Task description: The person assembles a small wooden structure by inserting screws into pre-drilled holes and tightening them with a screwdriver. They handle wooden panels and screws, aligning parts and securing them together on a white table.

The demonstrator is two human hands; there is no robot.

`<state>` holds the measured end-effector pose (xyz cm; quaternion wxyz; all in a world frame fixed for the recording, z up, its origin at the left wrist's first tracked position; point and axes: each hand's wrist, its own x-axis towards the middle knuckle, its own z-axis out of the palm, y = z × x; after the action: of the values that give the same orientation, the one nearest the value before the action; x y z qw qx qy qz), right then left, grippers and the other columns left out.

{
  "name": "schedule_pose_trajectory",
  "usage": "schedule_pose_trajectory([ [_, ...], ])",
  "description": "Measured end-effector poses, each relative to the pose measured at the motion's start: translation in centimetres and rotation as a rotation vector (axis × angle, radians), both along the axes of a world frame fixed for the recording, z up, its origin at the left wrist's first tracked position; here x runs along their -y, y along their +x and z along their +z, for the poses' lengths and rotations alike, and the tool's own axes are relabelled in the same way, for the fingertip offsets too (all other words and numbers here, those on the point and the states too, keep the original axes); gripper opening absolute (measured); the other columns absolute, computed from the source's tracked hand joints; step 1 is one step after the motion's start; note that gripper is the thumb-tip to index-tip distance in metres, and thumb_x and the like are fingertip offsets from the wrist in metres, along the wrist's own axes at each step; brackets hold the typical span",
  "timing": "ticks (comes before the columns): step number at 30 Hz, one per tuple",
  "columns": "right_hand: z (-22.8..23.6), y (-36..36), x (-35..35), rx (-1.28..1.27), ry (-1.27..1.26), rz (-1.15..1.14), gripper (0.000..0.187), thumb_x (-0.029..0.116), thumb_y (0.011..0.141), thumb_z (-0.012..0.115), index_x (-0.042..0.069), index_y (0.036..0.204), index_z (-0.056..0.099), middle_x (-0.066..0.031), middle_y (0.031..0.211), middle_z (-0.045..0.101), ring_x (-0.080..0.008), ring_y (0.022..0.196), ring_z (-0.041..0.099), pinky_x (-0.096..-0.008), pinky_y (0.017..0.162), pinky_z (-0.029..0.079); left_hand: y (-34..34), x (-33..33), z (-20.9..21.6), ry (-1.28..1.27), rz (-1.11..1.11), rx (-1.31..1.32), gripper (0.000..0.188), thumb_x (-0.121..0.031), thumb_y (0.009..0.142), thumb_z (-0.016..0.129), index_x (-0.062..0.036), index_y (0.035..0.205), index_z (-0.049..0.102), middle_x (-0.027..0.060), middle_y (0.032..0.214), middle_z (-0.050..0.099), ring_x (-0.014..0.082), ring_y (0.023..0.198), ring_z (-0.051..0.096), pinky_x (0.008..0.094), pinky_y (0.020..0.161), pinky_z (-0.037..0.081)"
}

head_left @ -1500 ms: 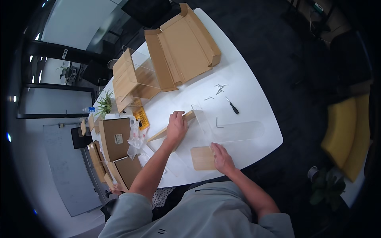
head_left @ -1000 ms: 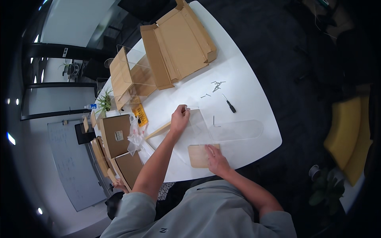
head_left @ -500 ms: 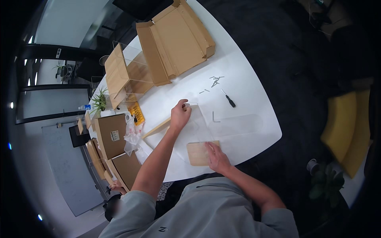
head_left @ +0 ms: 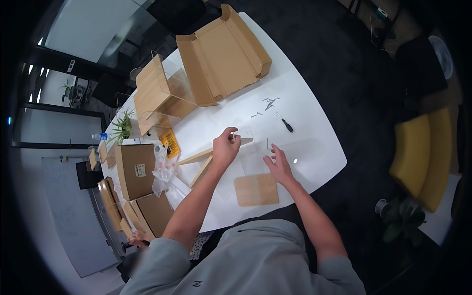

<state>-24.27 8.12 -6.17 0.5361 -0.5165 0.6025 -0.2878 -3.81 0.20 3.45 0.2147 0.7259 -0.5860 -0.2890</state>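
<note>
My left hand (head_left: 226,149) is closed, its fingertips pinching the edge of a clear plastic panel (head_left: 247,133). Beside that hand, two pale wooden boards (head_left: 195,157) stand at an angle; how they join the panel is hidden. Over the table, my right hand (head_left: 279,166) has its fingers apart and holds nothing. Just above its fingertips lies an L-shaped hex key (head_left: 267,143). A flat, round-cornered wooden board (head_left: 255,191) rests near the table edge below my hands. Another clear sheet (head_left: 307,151) lies flat to the right.
Several screws (head_left: 269,103) and a black-handled screwdriver (head_left: 285,123) lie farther up the white table (head_left: 314,118). An open cardboard box (head_left: 226,59), an assembled wood-and-clear-plastic stand (head_left: 160,93), a yellow tool set (head_left: 169,143), plastic bags (head_left: 164,172) and a co-worker's hand (head_left: 140,238) are leftward.
My right hand has left the flat wooden board and moved up toward the hex key. The left hand keeps hold of the clear panel; the standing boards have tilted, showing a second one.
</note>
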Motion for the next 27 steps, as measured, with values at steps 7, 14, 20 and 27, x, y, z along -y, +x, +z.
schedule_pose_trajectory([
  [7, 3.8, 3.7, 6.2, 0.529, 0.449, 0.142, 0.051, 0.045, 0.108, 0.047, 0.014, 0.149, 0.047, -0.0096, 0.118, 0.067, -0.0182, 0.088, 0.069, -0.0323, 0.082, 0.054, 3.6, -2.7, 5.3, -0.051, 0.007, -0.362, 0.024, -0.009, 0.093, 0.07, 0.0, 0.115, 0.07, 0.0104, 0.083, 0.076, 0.0111, 0.071, 0.07, 0.0265, 0.067, 0.055],
  [14, 6.0, 6.3, 5.4, 0.786, 0.579, 0.17, 0.046, 0.045, 0.108, 0.05, 0.013, 0.14, 0.054, -0.0104, 0.119, 0.069, -0.0194, 0.083, 0.07, -0.0323, 0.075, 0.057, 7.1, -3.2, 8.0, 0.015, 0.024, -0.535, 0.022, -0.003, 0.096, 0.064, 0.003, 0.117, 0.066, 0.0104, 0.092, 0.076, 0.0146, 0.087, 0.074, 0.0282, 0.077, 0.064],
  [20, 8.3, 6.4, 5.1, 0.956, 0.61, 0.16, 0.044, 0.04, 0.108, 0.05, 0.008, 0.138, 0.054, -0.0126, 0.121, 0.068, -0.0206, 0.081, 0.071, -0.0332, 0.073, 0.06, 8.2, -2.9, 10.0, 0.028, 0.006, -0.618, 0.022, -0.002, 0.099, 0.061, 0.0023, 0.12, 0.064, 0.0135, 0.098, 0.076, 0.0185, 0.095, 0.074, 0.0319, 0.081, 0.066],
  [27, 12.3, 4.6, 6.2, 0.871, 0.557, 0.123, 0.046, 0.038, 0.106, 0.055, 0.004, 0.137, 0.053, -0.017, 0.119, 0.068, -0.0212, 0.076, 0.072, -0.031, 0.064, 0.062, 7.4, -2.4, 12.2, 0.013, 0.084, -0.723, 0.022, -0.001, 0.098, 0.061, 0.0033, 0.12, 0.064, 0.0153, 0.1, 0.075, 0.0218, 0.098, 0.074, 0.0342, 0.083, 0.067],
])
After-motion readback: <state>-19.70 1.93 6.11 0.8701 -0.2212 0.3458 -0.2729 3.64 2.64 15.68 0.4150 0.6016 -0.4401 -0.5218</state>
